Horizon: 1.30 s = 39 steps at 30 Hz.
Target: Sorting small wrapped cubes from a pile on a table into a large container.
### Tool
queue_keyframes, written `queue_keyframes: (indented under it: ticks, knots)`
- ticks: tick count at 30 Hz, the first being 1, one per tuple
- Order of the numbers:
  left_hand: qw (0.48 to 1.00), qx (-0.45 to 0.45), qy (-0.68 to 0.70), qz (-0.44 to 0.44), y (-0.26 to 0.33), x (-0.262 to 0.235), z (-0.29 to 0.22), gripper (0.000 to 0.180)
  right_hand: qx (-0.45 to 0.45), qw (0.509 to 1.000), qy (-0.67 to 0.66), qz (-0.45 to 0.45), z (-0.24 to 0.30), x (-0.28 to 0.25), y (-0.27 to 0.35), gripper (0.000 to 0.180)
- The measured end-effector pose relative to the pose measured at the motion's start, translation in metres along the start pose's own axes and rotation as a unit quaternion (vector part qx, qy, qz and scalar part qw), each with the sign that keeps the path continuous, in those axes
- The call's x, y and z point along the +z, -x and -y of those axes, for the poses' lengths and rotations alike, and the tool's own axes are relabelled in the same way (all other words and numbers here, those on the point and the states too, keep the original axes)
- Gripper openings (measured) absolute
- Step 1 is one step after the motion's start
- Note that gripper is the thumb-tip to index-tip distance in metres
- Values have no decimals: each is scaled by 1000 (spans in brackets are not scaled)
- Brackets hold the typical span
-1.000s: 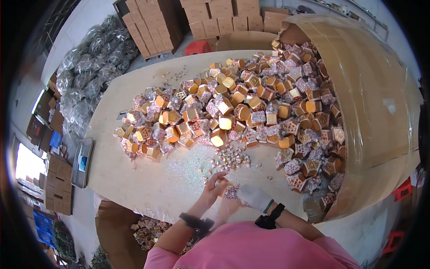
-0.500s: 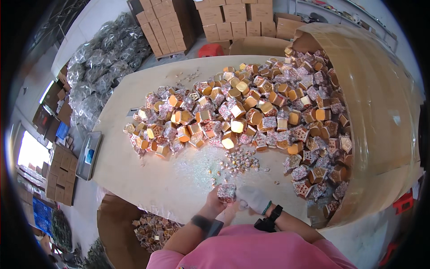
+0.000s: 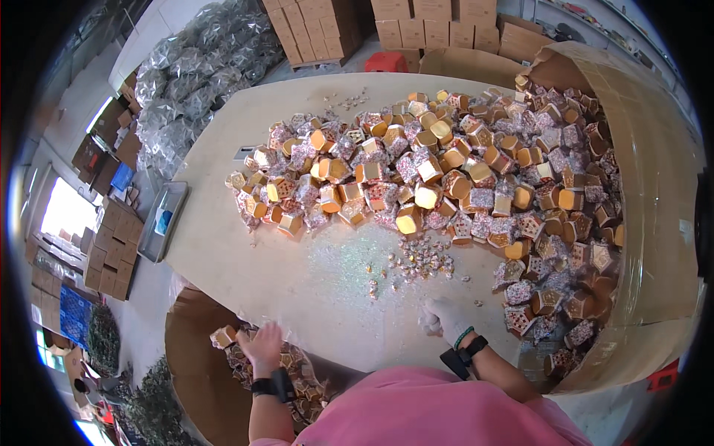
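Observation:
My left hand [image 3: 263, 349], bare with fingers spread, is over the large open cardboard box [image 3: 182, 349] at the lower left. Just off its fingertips is a small gingerbread-house ornament [image 3: 223, 337], apart from the hand. More such ornaments lie inside that box. My right hand [image 3: 446, 320], in a white glove, is low over the near part of the table [image 3: 312, 327]. Its fingers are curled together, and whatever they may hold is hidden. Beyond it lies a small heap of tiny shiny pieces [image 3: 422, 259], beside a patch of glitter [image 3: 346, 260].
A big pile of house ornaments [image 3: 387, 171] covers the table's far side, spilling from a tipped cardboard carton [image 3: 647, 223] at the right. A metal tray [image 3: 163, 221] stands off the left edge. Behind are silver star decorations [image 3: 201, 74], stacked cartons [image 3: 312, 30] and a red stool [image 3: 387, 62].
My left hand has swung from the table's front to the box at the left and let go of the ornament it held. My right hand stays over the table. The view has shifted.

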<state>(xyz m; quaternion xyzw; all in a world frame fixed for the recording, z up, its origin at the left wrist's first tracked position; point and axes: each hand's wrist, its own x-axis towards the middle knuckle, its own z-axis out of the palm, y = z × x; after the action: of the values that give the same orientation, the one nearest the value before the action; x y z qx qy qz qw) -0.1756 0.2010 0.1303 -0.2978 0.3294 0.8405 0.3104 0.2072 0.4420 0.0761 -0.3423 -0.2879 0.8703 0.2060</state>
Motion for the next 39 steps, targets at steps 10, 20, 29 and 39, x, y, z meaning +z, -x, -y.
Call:
queue_keyframes:
  ticks: [10,20,29,39]
  knots:
    - [661,145,-694,246,-44,148,264,56,18,993,41,-112,8,3,17,36]
    - [570,266,-747,214,-19,203,365,67,31,998,-14,-55,11,-16,23,31]
    - [740,26,-572,355,-4,160,294,58,3,997,-35,-71,13,-11,24,17]
    - [701,-115,-519,476,40,106,237,46,-4,998,60,-35,59,33,14,34]
